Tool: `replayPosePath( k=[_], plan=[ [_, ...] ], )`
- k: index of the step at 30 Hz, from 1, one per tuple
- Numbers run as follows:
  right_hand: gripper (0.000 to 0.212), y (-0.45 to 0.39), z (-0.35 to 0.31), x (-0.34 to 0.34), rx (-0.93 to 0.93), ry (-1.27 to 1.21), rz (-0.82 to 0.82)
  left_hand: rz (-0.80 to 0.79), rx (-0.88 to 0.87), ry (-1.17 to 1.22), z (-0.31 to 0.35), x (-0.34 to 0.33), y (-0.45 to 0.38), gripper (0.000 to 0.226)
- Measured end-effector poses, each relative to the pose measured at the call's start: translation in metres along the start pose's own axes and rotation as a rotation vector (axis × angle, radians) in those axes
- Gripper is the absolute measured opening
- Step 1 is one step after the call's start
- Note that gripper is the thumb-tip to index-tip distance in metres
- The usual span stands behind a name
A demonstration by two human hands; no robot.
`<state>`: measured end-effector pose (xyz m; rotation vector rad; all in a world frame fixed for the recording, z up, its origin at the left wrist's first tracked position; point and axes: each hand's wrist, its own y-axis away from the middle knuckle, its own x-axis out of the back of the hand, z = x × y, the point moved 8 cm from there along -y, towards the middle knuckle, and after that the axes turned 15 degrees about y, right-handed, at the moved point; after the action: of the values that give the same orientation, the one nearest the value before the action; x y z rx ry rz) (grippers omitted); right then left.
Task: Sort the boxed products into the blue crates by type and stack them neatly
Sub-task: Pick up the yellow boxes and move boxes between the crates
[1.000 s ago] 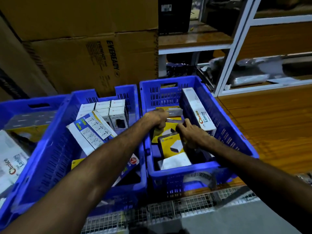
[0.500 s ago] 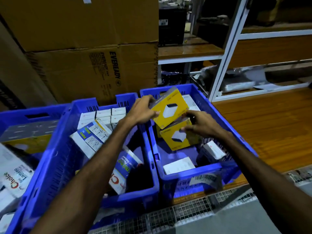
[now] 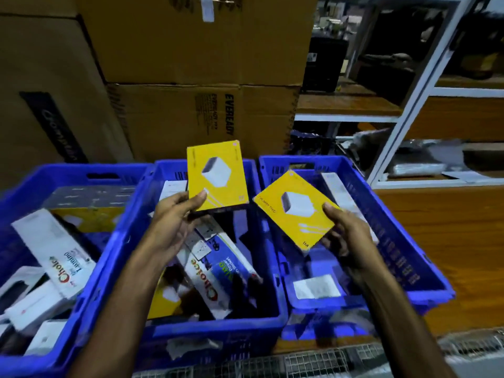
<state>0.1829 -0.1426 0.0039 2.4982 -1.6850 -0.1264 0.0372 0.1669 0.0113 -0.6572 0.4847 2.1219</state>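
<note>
Two hands (image 3: 174, 222) (image 3: 346, 236) hold yellow boxes (image 3: 218, 175) (image 3: 297, 211); carton (image 3: 207, 121) reads EVEREADY.

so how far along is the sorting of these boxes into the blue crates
Early to midway. Done: little; the right crate is nearly cleared, with a white box on its floor. In hand: the left hand and right hand each hold a yellow charger box above the crates. Left: the middle crate and left crate hold mixed, tilted boxes, unstacked.
</note>
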Motion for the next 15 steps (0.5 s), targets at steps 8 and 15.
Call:
replayPosePath(
  k=[8, 15],
  plan=[
    [0.022, 0.05, 0.019, -0.102, -0.067, 0.011, -0.15, 0.239, -0.171, 0.024, 0.052, 0.101, 0.081, 0.009],
    [0.031, 0.074, 0.0, -0.175, 0.12, 0.288, -0.303, 0.488, -0.315, -0.108, 0.115, 0.198, 0.137, 0.031]
  ],
)
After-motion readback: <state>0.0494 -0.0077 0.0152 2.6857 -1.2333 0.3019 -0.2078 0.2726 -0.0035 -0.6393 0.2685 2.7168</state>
